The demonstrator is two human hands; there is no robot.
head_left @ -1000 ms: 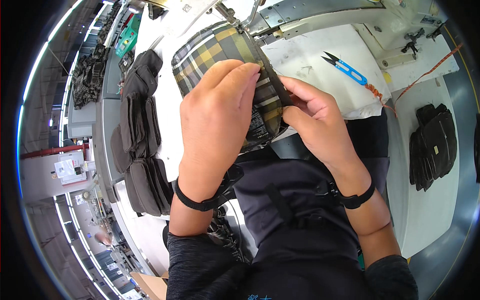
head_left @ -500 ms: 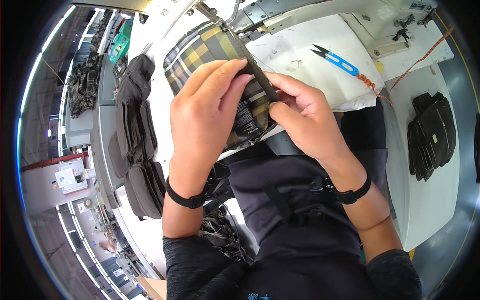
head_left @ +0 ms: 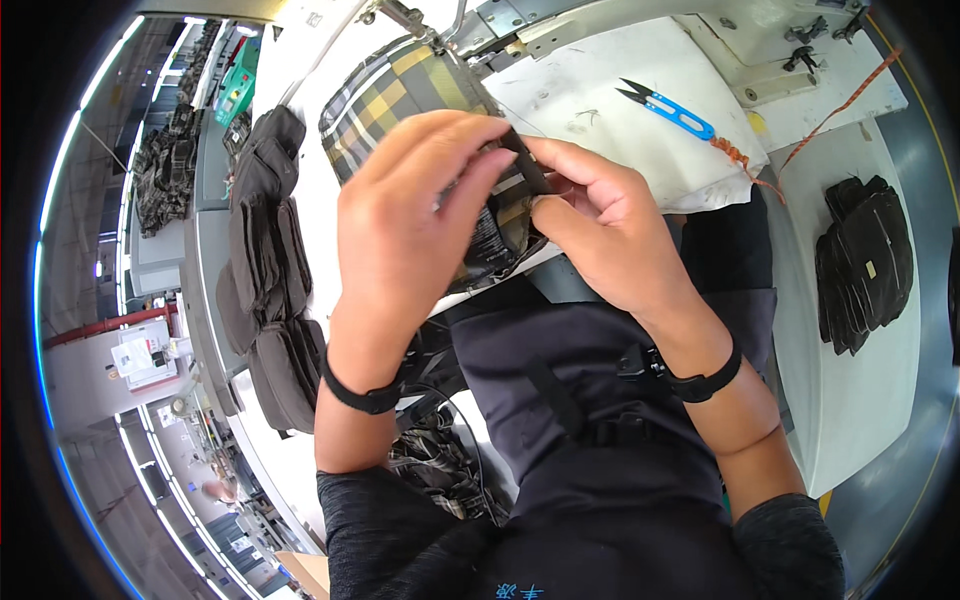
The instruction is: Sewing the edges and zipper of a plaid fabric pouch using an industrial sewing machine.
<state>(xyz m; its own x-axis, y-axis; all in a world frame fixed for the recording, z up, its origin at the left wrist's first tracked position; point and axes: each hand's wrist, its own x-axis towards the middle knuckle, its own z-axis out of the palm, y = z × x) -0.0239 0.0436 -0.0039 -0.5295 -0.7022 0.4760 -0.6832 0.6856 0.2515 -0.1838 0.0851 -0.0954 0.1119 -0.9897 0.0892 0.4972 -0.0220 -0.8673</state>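
Since a moment ago my hands have drawn nearer to me and a little apart, so more of the plaid fabric piece point(head_left: 400, 95) shows beyond my knuckles, and the black strap point(head_left: 528, 170) that lay under my fingers then now stands out between the two hands. My left hand point(head_left: 405, 225) is clenched over the near end of the plaid piece, fingers curled down onto the cloth and thumb hidden beneath, so I cannot tell how much it pinches. My right hand point(head_left: 610, 235) has its grip closed on the strap's near end, thumb and forefinger pressed together just where the strap meets the fabric. The relation that counts: the plaid piece lies away from both grips, running from my hands toward the far edge of the worktop point(head_left: 860, 330), its far end up at the sewing machine's foot point(head_left: 420, 28). The strap's long axis runs that same way, along the right border of the cloth, so my right hand is the nearer one to it and my left only steadies beside. The blue snips point(head_left: 668, 108) lie well apart on the white cloth pad point(head_left: 620, 150) toward the far right corner; dark finished pieces point(head_left: 265, 280) are stacked along the left edge.
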